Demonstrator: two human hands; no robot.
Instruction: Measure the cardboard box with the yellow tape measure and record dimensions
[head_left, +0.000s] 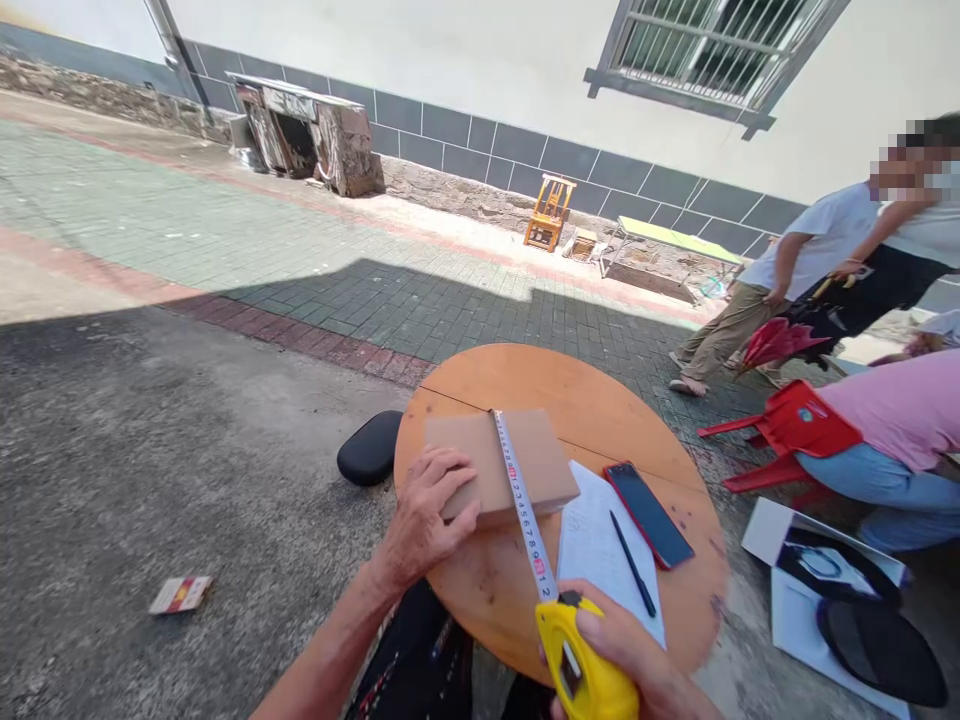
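A flat brown cardboard box (480, 455) lies on a round wooden table (555, 385). My left hand (427, 510) rests on the box's near left corner, fingers curled over its edge. A yellow tape measure (581, 670) sits in my right hand (637, 660), fingers wrapped round its case at the table's near edge. Its white blade (521, 505) runs away from me across the top of the box.
A white sheet of paper (592, 550) with a black pen (632, 563) and a red-cased phone (649, 513) lie right of the box. A black stool seat (369, 447) stands left of the table. People, a red plastic chair (787, 425) and an opened box (832, 585) are at right.
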